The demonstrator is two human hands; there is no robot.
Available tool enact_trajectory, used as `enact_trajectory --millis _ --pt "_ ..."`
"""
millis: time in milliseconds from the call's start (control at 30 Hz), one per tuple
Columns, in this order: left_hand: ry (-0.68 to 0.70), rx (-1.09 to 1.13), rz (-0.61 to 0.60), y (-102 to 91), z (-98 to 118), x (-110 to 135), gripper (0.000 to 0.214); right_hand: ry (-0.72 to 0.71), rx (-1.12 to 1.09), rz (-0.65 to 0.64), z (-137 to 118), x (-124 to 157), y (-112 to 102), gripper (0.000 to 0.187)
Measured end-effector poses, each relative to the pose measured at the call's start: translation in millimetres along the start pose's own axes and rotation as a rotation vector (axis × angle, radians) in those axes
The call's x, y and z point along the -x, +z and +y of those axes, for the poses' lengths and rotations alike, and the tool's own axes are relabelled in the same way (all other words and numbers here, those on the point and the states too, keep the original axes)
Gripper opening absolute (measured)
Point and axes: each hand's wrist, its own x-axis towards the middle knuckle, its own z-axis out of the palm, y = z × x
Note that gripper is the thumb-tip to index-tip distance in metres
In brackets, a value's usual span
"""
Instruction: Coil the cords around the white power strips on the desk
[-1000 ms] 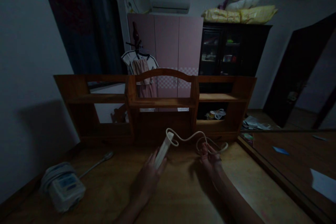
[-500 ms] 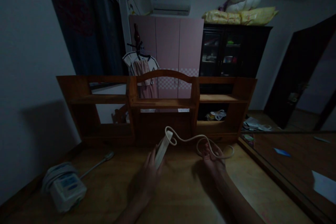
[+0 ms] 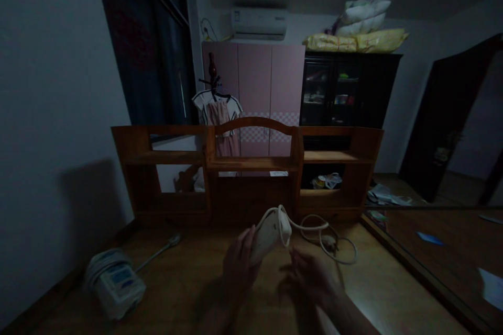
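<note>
L hand [image 3: 239, 259] wrapped round a white block [image 3: 267, 238] over wood desk [image 3: 176, 293], its cord [image 3: 308, 228] looped at far end; R hand [image 3: 312, 275] blurred, fingers part-curled nearby, can't tell if gripping cord.

There are two hands [image 3: 239, 259] and two corded blocks [image 3: 267, 238] (one held).

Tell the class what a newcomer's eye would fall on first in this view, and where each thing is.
Probably the white block with its looping cord, held in the left hand below the picture's centre, the right hand close beside it. Next, perhaps, the arched shelf unit at the far edge of the wooden surface, and the pink wardrobe beyond it.
</note>
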Motion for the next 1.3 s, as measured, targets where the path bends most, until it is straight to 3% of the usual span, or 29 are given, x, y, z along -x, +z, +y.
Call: enact_trajectory --millis 100,167,233,300,367,433,500,567,633,767,900,1067,1133,1200,1300 --pt "0.007 0.022 -0.045 -2.7 0.7 0.1 0.064 0.251 0.15 -0.089 7.9 42.2 31.5 0.019" --pt "0.014 0.037 -0.083 -5.6 2.3 -0.5 0.065 0.302 0.331 -0.214 -9.6 62.8 53.3 0.012" --pt "0.001 0.039 -0.1 -7.6 4.5 -1.1 0.065 0.018 0.6 -0.267 -42.8 73.2 74.9 0.016" --pt "-0.034 0.04 -0.111 -8.1 6.4 -1.8 0.066 -0.347 0.92 -0.195 -79.7 72.2 95.1 0.011" --pt "-0.058 0.042 -0.12 -7.4 7.5 -2.6 0.065 -0.615 1.116 -0.099 -108.2 60.4 112.6 0.011" --pt "-0.073 0.033 -0.108 -6.3 7.7 -3.3 0.065 -0.747 1.244 -0.095 -123.0 40.4 125.4 0.02" --pt "-0.094 0.015 -0.088 -5.4 7.5 -3.7 0.062 -0.793 1.386 -0.24 -125.9 16.2 132.5 0.025" --pt "-0.126 0.013 -0.087 -5.0 7.7 -3.6 0.061 -0.754 1.505 -0.422 -121.5 -7.4 134.1 0.025" --pt "-0.167 0.033 -0.106 -4.6 8.7 -3.1 0.062 -0.692 1.577 -0.491 -114.2 -26.4 132.3 0.02" --pt "-0.313 0.153 -0.105 2.0 10.2 -3.0 0.058 -0.699 1.706 -0.296 -101.8 -46.1 126.8 0.022" --pt "-0.646 0.471 0.029 16.2 4.4 -6.7 0.053 -0.614 1.84 -0.185 -97.0 -46.4 125.2 0.027" --pt "-0.974 0.795 0.17 19.0 -5.1 -9.2 0.063 -0.33 1.937 -0.519 -90.4 -37.0 131.1 0.029" --pt "-1.036 0.865 0.182 13.0 -5.1 -8.8 0.062 -0.269 1.996 -0.57 -85.5 -38.2 131.1 0.026" --pt "-1.077 0.9 0.179 5.7 -2.6 -8.6 0.06 -0.234 2.125 -0.459 -80.6 -44.8 126.3 0.019" --pt "-1.069 0.972 0.161 -2.3 3.3 -9.1 0.057 -0.201 2.274 -0.171 -77.7 -61.1 111.0 0.018"
